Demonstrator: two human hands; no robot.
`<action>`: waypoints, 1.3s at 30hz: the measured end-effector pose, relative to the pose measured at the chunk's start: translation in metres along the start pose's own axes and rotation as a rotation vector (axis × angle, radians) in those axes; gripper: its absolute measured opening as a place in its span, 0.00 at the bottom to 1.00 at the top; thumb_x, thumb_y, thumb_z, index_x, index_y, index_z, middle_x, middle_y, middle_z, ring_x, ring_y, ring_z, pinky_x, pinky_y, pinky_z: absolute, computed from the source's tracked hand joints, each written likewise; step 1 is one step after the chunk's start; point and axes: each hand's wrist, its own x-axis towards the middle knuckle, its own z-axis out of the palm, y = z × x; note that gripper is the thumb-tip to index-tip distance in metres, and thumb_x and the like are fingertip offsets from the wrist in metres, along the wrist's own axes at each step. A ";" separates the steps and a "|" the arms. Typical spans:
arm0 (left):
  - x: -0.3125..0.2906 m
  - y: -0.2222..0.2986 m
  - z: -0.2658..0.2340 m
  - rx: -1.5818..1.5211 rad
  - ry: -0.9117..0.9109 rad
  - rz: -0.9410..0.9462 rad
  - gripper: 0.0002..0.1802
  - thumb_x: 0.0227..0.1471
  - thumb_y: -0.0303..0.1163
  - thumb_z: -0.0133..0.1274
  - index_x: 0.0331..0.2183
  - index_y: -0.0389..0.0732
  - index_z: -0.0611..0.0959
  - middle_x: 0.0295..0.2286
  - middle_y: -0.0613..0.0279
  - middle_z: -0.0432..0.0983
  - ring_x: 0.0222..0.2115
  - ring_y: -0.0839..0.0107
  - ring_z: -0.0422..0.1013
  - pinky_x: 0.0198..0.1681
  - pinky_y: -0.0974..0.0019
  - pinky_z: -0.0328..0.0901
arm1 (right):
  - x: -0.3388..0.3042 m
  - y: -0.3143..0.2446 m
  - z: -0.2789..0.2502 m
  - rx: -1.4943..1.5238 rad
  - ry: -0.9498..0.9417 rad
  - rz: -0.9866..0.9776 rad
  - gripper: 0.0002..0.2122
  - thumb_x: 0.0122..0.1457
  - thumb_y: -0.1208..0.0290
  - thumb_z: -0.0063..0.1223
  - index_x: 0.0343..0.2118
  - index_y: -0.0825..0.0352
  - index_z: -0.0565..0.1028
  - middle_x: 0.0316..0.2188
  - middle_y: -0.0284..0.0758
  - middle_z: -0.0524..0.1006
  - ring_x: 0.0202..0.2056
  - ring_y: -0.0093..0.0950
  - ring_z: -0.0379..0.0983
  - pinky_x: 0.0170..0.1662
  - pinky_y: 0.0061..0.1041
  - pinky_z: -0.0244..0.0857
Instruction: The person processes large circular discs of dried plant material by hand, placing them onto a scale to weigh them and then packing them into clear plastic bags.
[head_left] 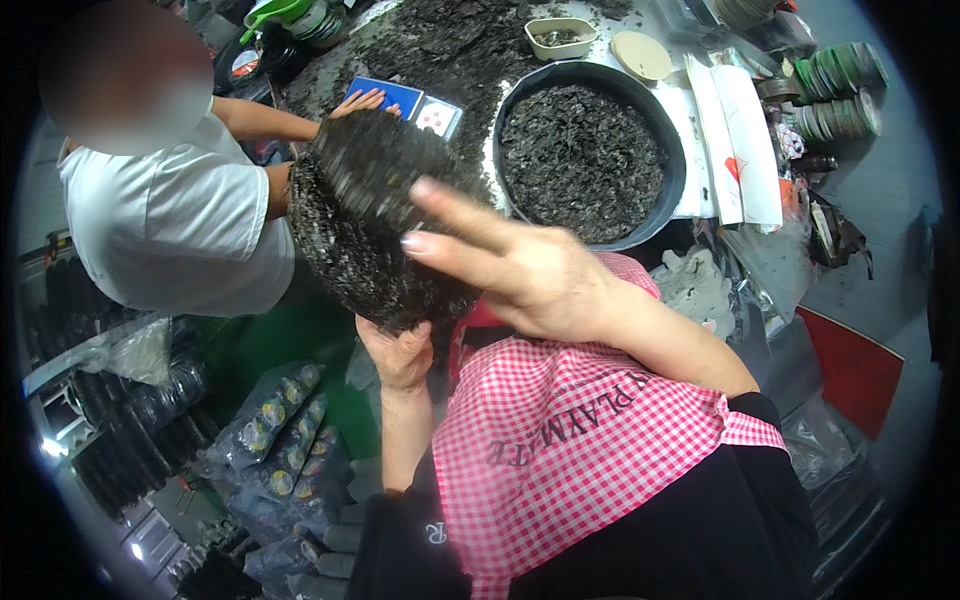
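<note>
My left hand [397,355] grips the lower rim of a large round, dark mass coated in black flakes [365,235]. Its thumb shows at the edge; most of its fingers are hidden under the mass. This piece is held tilted in front of me, its upper part smeared by motion. Over its right side is my right hand [540,275], two fingers stretched out and blurred, holding nothing I can see. Whether the fingertips touch the flakes I cannot tell. A wide dark round tub [675,165] full of similar black flakes [585,160] stands on the table to the right.
A co-worker in a white shirt [180,215] stands at the left, one hand [360,101] by a blue card box [385,96]. Beyond the tub are a cream container [560,38] and its lid [641,56]. Bagged discs [270,420] lie lower left; grinding discs [840,75] are stacked right.
</note>
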 end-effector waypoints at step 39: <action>0.014 0.005 0.042 0.322 -0.105 -0.007 0.50 0.36 0.44 0.71 0.56 0.33 0.65 0.51 0.55 0.67 0.50 0.63 0.67 0.54 0.60 0.63 | -0.013 -0.001 -0.001 0.131 0.383 0.098 0.33 0.50 0.67 0.59 0.62 0.57 0.60 0.58 0.53 0.62 0.48 0.45 0.72 0.45 0.33 0.73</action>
